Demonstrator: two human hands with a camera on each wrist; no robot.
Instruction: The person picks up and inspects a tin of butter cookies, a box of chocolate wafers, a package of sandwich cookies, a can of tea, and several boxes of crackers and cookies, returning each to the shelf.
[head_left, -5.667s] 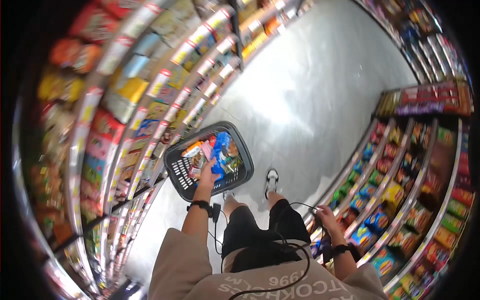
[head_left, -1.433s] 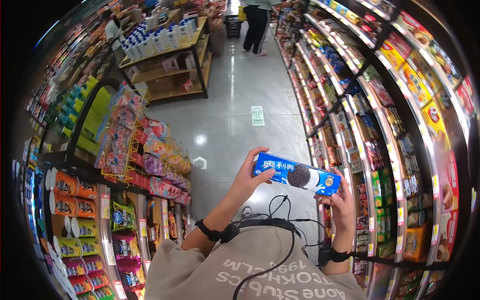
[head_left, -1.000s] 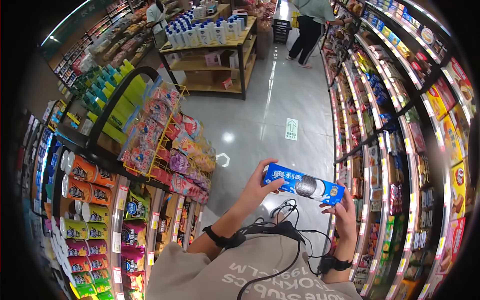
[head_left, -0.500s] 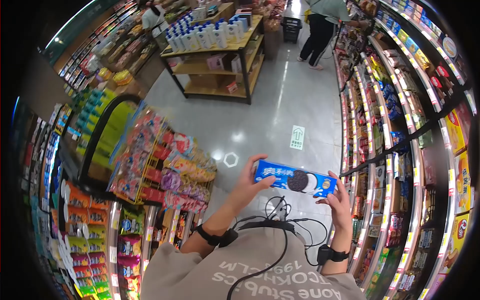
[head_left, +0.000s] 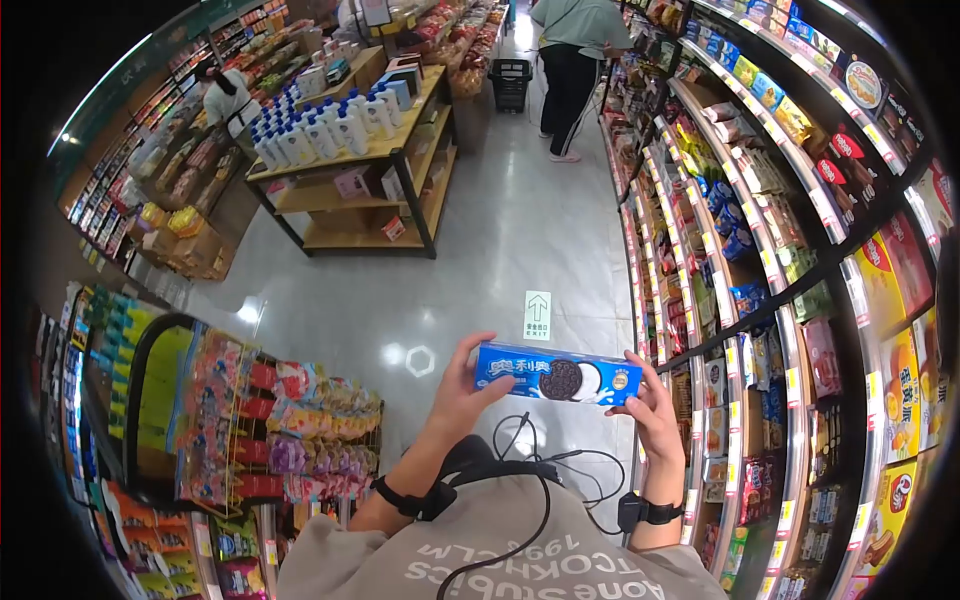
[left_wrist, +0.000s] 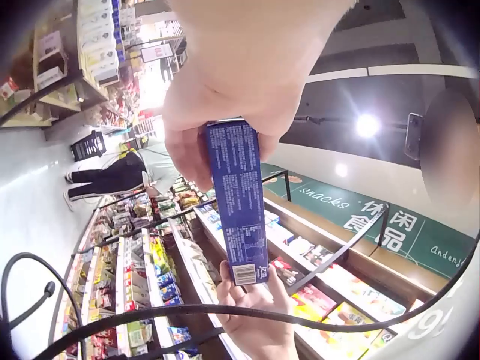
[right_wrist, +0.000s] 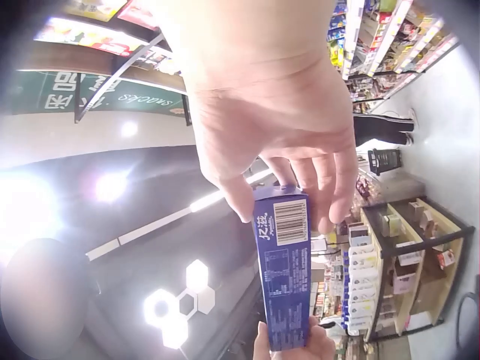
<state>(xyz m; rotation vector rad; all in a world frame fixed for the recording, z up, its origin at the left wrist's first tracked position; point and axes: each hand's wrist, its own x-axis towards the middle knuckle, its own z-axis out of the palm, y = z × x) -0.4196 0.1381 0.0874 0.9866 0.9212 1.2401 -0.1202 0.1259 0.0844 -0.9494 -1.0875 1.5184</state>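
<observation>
A blue box of Oreo cookies (head_left: 560, 376) is held level in front of the chest, its printed face turned up in the head view. My left hand (head_left: 460, 396) grips its left end with the thumb over the front. At the right end, my right hand (head_left: 655, 412) pinches the box between thumb and fingers. The left wrist view shows the narrow printed side of the box (left_wrist: 238, 199), with the right hand (left_wrist: 259, 322) at the barcode end. From the right wrist, the barcode end of the box (right_wrist: 289, 225) lies between thumb and fingers.
Snack shelves (head_left: 790, 370) line the right side. To the left stand a bagged-candy rack (head_left: 290, 425) and a wooden table (head_left: 345, 200) with several white bottles. Farther up the aisle are a person (head_left: 575, 75) and a dark basket (head_left: 510, 85). Cables (head_left: 515, 430) hang at the waist.
Earliest, the left hand was at a blue packet in a basket on the floor, the right hand apart. Since then both hands hold the cookie box; lately it shifted left in the head view.
</observation>
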